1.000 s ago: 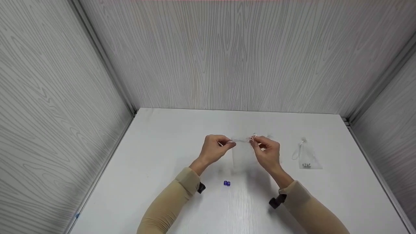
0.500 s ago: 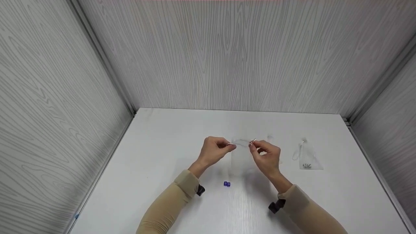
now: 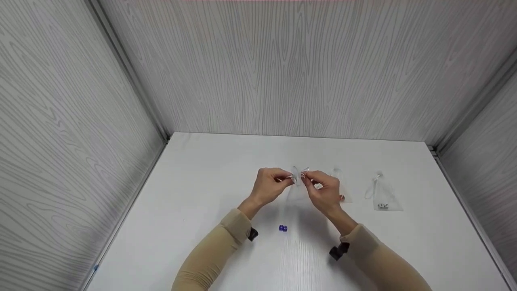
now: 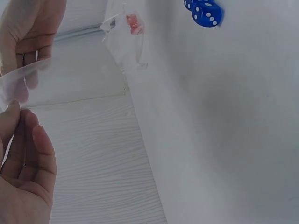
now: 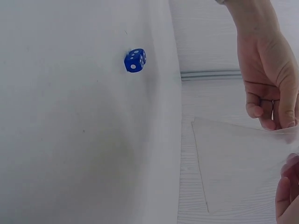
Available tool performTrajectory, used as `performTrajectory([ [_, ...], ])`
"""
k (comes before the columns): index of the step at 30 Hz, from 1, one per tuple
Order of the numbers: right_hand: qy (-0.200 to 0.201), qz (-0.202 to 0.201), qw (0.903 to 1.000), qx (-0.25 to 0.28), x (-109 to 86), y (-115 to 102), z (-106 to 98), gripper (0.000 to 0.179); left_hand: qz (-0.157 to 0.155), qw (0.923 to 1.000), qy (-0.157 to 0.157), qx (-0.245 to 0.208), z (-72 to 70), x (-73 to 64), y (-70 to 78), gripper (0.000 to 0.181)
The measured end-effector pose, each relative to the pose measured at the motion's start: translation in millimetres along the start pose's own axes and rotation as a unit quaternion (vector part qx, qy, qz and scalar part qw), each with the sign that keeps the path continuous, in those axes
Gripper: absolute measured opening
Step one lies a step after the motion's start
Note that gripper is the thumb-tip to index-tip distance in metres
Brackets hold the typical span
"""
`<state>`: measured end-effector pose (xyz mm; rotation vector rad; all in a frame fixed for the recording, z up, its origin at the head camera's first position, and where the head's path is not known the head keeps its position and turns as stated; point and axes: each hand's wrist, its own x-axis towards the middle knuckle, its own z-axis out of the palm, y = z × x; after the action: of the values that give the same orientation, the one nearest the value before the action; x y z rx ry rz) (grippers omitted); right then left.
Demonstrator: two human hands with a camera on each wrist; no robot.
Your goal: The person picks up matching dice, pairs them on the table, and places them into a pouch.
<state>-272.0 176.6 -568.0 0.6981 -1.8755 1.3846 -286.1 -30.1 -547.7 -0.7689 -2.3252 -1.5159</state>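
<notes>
A sheer white drawstring pouch point(image 3: 297, 195) hangs between both hands a little above the table. My left hand point(image 3: 266, 186) pinches its top edge between thumb and fingertips on one side. On the other side my right hand point(image 3: 325, 192) pinches the top edge and a white cord. In the right wrist view the flat lower part of the pouch point(image 5: 233, 163) spreads out and looks see-through, with nothing seen inside. Two blue dice point(image 3: 285, 228) lie side by side on the table, nearer to me than the hands. The left wrist view shows their white dots.
Just beyond my right hand lies a clear pouch point(image 3: 345, 190) with red dice point(image 4: 134, 24) in it, partly hidden. Farther right another pouch point(image 3: 385, 194) holds black-and-white dice. Wood-grain panels point(image 3: 278, 72) wall the white table point(image 3: 194, 169) at the back and sides.
My right hand has moved left toward my left hand, so the stretched cord and pouch mouth are now bunched between them. The pouch of red dice has come into sight.
</notes>
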Motion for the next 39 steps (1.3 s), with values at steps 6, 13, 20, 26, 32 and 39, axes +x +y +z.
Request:
performTrajectory([
  [6,0.002,-0.008,1.0,-0.001,5.2,1.2,3.3,0.019,0.011,0.9997,0.016,-0.016,3.1,1.7,0.2,0.008],
  [13,0.006,0.014,0.9999,0.006,4.8,2.3,-0.6,0.018,0.006,0.999,0.035,-0.026,3.4,-0.2,-2.1,0.007],
  [20,-0.008,0.021,0.9997,0.011,0.9,5.5,-1.7,0.02,0.001,0.9995,0.023,-0.022,7.5,0.2,0.5,0.007],
  [26,-0.001,0.031,0.9995,-0.002,3.0,9.1,-12.6,0.012,-0.015,0.9998,0.012,0.002,0.2,-6.1,-6.1,0.011],
  [32,0.006,0.017,0.9998,-0.012,4.9,14.3,-23.3,0.014,-0.09,0.9941,-0.052,0.032,-10.4,-19.7,-14.8,0.035],
  [39,0.001,-0.014,0.9991,-0.039,5.4,18.3,-32.3,0.019,-0.158,0.967,-0.185,0.074,-24.1,-41.5,-25.7,0.044],
])
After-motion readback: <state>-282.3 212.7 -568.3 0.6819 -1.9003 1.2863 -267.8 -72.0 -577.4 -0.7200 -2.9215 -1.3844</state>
